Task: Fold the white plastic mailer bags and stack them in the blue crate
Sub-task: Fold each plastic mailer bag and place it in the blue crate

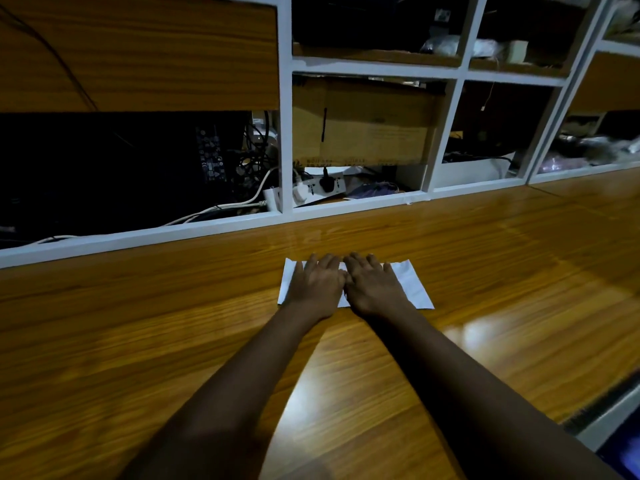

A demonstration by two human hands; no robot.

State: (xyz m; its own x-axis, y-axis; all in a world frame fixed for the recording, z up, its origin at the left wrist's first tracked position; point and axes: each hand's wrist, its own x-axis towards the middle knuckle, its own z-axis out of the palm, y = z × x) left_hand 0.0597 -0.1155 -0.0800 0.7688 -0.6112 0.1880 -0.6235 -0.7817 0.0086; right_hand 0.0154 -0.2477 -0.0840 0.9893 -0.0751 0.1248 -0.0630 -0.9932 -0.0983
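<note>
Step in hand, judged: creasing the fold. White plastic mailer bag [412, 284] lies flat on the glossy wooden table [173, 323]. Left hand [317, 284] and right hand [372, 284] press it side by side, fingers extended, grasping nothing. Next move likely requires lifting the bag; no blue crate is visible.

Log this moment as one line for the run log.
step: pressing fold flat | left hand: flat on white bag | right hand: flat on bag, beside left | bag: lying on wooden table
</note>
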